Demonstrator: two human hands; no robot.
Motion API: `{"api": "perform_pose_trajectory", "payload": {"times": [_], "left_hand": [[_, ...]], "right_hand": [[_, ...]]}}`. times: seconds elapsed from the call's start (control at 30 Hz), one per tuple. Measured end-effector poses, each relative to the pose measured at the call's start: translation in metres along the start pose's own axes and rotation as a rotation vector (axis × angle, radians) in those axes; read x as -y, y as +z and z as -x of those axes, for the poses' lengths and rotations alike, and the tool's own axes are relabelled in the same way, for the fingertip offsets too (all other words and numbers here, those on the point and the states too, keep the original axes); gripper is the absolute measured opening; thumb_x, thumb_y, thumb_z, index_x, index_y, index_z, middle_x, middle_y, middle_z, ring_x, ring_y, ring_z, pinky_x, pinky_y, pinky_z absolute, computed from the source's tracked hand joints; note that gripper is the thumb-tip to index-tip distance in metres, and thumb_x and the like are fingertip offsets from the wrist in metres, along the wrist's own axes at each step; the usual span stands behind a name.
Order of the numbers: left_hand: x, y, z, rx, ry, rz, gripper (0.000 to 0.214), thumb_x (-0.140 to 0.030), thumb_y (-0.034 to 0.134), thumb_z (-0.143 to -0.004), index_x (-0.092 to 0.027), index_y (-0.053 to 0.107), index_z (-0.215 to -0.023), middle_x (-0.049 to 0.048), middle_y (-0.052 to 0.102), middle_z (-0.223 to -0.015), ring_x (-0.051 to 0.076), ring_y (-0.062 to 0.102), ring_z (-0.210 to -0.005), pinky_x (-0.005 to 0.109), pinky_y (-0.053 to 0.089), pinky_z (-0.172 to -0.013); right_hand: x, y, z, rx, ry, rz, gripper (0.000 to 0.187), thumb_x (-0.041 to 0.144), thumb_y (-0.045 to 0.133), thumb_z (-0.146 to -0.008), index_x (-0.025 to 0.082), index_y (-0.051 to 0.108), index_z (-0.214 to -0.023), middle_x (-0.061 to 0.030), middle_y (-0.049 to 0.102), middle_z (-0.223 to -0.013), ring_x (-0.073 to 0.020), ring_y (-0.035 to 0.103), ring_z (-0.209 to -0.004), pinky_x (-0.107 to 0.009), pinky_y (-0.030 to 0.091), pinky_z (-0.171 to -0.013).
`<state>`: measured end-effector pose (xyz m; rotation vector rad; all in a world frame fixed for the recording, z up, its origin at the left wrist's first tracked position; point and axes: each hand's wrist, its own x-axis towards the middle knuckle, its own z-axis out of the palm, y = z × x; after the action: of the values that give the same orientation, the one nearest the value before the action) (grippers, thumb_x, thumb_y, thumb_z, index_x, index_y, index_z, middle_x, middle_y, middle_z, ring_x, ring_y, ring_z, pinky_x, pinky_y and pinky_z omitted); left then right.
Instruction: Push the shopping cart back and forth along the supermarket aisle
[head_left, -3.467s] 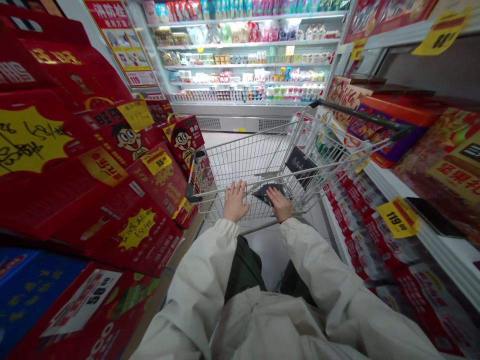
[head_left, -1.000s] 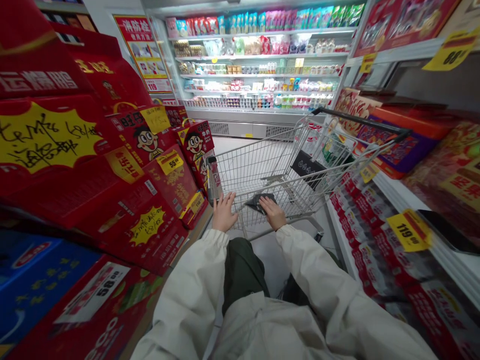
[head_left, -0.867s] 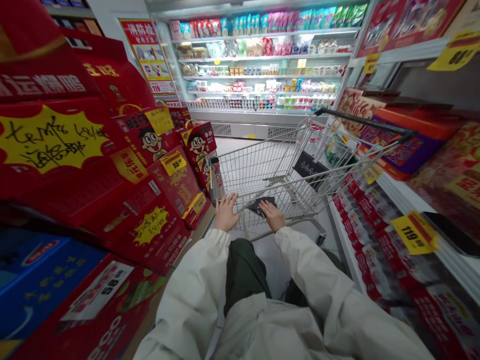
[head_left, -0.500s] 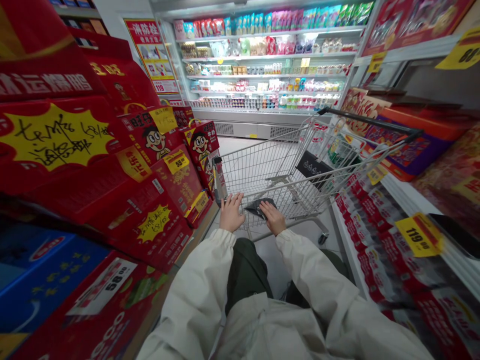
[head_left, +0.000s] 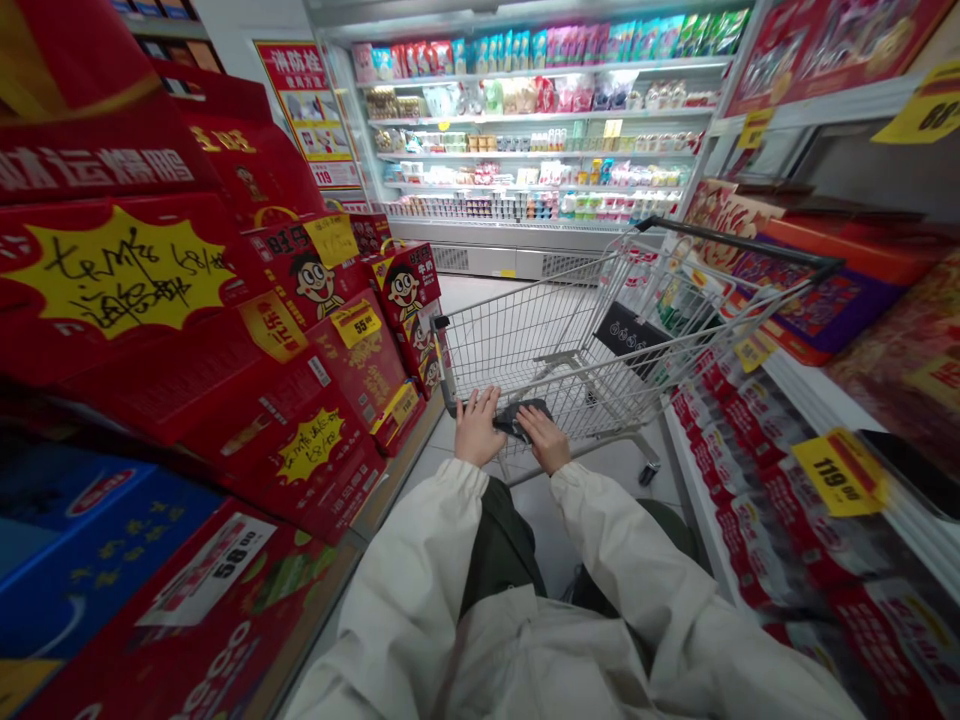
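In a bright shop aisle, a silver wire shopping cart stands between big red boxes and a white shelf. The left hand rests on the cart's near edge. The right hand lies on a flat black thing. The fingers are spread apart, not clamped.

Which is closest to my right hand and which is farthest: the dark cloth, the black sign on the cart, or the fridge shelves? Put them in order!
From your right hand:
1. Dark cloth: touching your hand, at the near end of the cart.
2. Black sign: on the cart's right side.
3. Fridge shelves: straight ahead, past the cart.
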<state>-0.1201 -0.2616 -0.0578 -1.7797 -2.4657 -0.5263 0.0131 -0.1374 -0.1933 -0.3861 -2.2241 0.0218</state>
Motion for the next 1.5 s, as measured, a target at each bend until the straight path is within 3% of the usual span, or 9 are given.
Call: {"api": "perform_pose_trajectory", "payload": {"times": [0.1,0.27,0.47,0.67,0.8,1.0,1.2,1.37,1.5], "left_hand": [[-0.005,0.001,0.001,0.006,0.002,-0.009,0.084,-0.022,0.056,-0.070,-0.021,0.032,-0.151,0.0024,0.035,-0.157,0.028,0.024,-0.147,0.052,0.012,-0.122],[-0.008,0.001,-0.001,0.013,0.041,-0.002,0.083,-0.021,0.055,-0.070,-0.019,0.033,-0.150,0.0036,0.039,-0.155,0.028,0.028,-0.146,0.051,0.012,-0.123],[0.003,-0.004,-0.001,0.058,0.149,0.119,0.079,-0.012,0.049,-0.071,-0.017,0.035,-0.148,0.0051,0.037,-0.155,0.023,0.027,-0.147,0.048,0.015,-0.123],[0.013,-0.004,0.009,0.005,0.047,0.037,0.080,-0.014,0.054,-0.071,-0.017,0.035,-0.149,0.0060,0.033,-0.158,0.033,0.014,-0.149,0.057,0.012,-0.121],[0.017,-0.006,0.006,0.039,0.067,0.051,0.082,-0.013,0.053,-0.069,-0.018,0.035,-0.149,0.0043,0.038,-0.155,0.030,0.020,-0.148,0.054,0.015,-0.121],[0.021,-0.004,0.001,0.065,0.096,0.100,0.083,-0.008,0.049,-0.068,-0.017,0.035,-0.149,0.0047,0.038,-0.155,0.027,0.023,-0.148,0.053,0.014,-0.122],[0.038,0.004,-0.003,0.088,0.184,0.236,0.090,0.004,0.039,-0.061,-0.020,0.036,-0.148,0.0059,0.043,-0.152,0.020,0.030,-0.145,0.050,0.016,-0.122],[0.054,0.008,-0.002,0.019,0.212,0.297,0.095,0.004,0.042,-0.062,-0.019,0.025,-0.153,0.0099,0.025,-0.160,0.021,0.019,-0.149,0.044,0.022,-0.122],[0.054,0.011,0.004,0.020,0.179,0.220,0.100,0.006,0.044,-0.061,-0.020,0.019,-0.154,0.0119,0.018,-0.162,0.026,0.012,-0.150,0.050,0.018,-0.122]], "right_hand": [[0.000,0.007,-0.002,0.029,0.026,-0.007,0.066,-0.008,0.031,-0.079,0.017,0.058,-0.134,-0.0065,0.057,-0.140,-0.0163,0.045,-0.137,-0.038,0.038,-0.116],[0.002,0.019,0.017,0.101,0.087,-0.028,0.065,-0.007,0.032,-0.077,0.016,0.060,-0.132,-0.0087,0.062,-0.134,-0.0179,0.050,-0.133,-0.041,0.044,-0.112],[0.013,-0.002,0.009,0.010,0.020,-0.004,0.066,-0.005,0.030,-0.082,0.017,0.052,-0.140,-0.0060,0.054,-0.142,-0.0173,0.039,-0.140,-0.041,0.035,-0.118],[0.001,0.006,0.006,0.101,0.009,-0.032,0.067,-0.006,0.030,-0.080,0.019,0.056,-0.136,-0.0046,0.058,-0.139,-0.0158,0.045,-0.137,-0.040,0.041,-0.115],[-0.001,0.012,0.015,0.162,-0.002,-0.046,0.066,-0.007,0.032,-0.078,0.018,0.060,-0.132,-0.0061,0.062,-0.134,-0.0168,0.050,-0.133,-0.040,0.046,-0.110],[0.016,0.004,-0.001,0.050,-0.024,-0.051,0.064,-0.005,0.031,-0.084,0.019,0.054,-0.138,-0.0050,0.054,-0.142,-0.0171,0.041,-0.139,-0.040,0.036,-0.118],[0.014,0.020,0.007,0.106,0.011,-0.045,0.065,-0.007,0.030,-0.081,0.019,0.060,-0.133,-0.0044,0.061,-0.135,-0.0158,0.049,-0.134,-0.038,0.042,-0.113],[0.015,0.010,0.010,0.102,-0.007,-0.041,0.067,-0.007,0.033,-0.078,0.018,0.057,-0.136,-0.0060,0.059,-0.137,-0.0176,0.046,-0.136,-0.040,0.041,-0.114],[0.022,0.004,-0.005,0.074,-0.058,-0.048,0.067,-0.007,0.031,-0.081,0.019,0.053,-0.139,-0.0045,0.053,-0.143,-0.0162,0.040,-0.140,-0.039,0.036,-0.118]]}}
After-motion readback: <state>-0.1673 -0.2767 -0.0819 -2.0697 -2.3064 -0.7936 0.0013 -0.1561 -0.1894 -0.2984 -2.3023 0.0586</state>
